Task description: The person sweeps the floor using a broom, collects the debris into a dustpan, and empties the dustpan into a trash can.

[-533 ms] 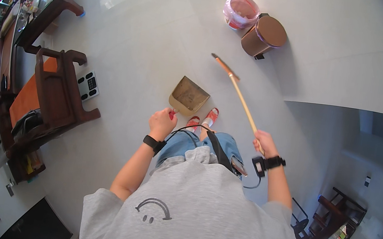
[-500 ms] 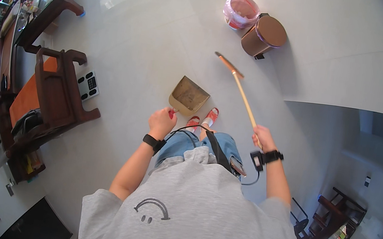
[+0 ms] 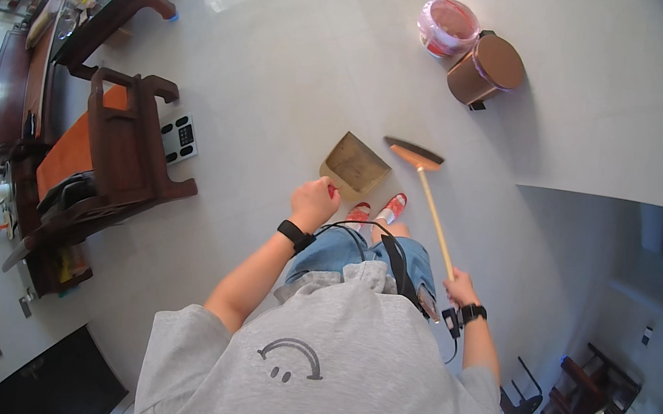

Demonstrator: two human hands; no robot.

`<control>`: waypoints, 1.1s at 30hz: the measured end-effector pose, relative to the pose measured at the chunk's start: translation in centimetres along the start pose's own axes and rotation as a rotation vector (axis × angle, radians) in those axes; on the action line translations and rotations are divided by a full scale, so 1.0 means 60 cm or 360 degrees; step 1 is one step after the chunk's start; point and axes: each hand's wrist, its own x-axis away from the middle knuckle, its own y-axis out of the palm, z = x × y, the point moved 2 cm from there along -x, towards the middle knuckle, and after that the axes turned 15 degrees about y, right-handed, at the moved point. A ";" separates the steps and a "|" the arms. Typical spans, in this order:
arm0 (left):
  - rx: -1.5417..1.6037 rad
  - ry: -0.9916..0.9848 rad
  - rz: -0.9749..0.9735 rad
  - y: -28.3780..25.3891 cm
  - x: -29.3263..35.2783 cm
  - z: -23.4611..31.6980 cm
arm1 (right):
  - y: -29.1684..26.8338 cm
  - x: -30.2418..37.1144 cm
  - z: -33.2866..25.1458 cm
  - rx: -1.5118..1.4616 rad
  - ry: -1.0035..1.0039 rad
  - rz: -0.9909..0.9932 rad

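Observation:
My left hand [image 3: 315, 204] is closed round the red handle end of a tan dustpan [image 3: 357, 166], whose pan lies on the floor just beyond my feet. In my right hand [image 3: 463, 289] I grip the pale wooden stick of a broom [image 3: 436, 214]. The broom's orange head with dark bristles rests on the floor to the right of the dustpan, apart from it by a small gap. Most of the dustpan's handle is hidden behind my left fist.
A pink-lined waste basket [image 3: 448, 29] and a brown lidded bin [image 3: 487, 69] stand at the far right. A dark wooden armchair [image 3: 123, 137] with an orange cushion is on the left, a white scale [image 3: 179, 139] beside it. A wall corner [image 3: 607, 198] juts in from the right.
My right hand has come down and nearer to me, drawing the broom head closer to the dustpan's level. The whole view has shifted a little; my left hand keeps its hold.

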 end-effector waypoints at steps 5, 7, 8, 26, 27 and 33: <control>0.0139 -0.0010 -0.0008 0.014 -0.006 -0.018 | -0.025 0.080 0.040 -0.0623 0.0207 -0.0312; 0.0062 0.0014 -0.0057 0.005 -0.002 -0.002 | -0.043 0.099 0.044 -0.0813 0.0238 -0.0351; 0.0023 0.0026 -0.0048 0.000 0.002 0.000 | -0.048 0.104 0.039 -0.0926 0.0228 -0.0367; -0.0134 -0.0174 -0.0137 0.000 -0.015 0.029 | -0.261 -0.315 0.037 -0.0852 0.0298 0.0523; -0.0173 -0.0229 -0.0069 -0.012 0.004 0.019 | -0.215 -0.262 0.011 -0.0750 0.0289 0.0476; -0.0222 -0.0242 -0.0130 -0.006 -0.002 0.017 | -0.041 -0.057 0.095 -0.0592 0.0184 0.0001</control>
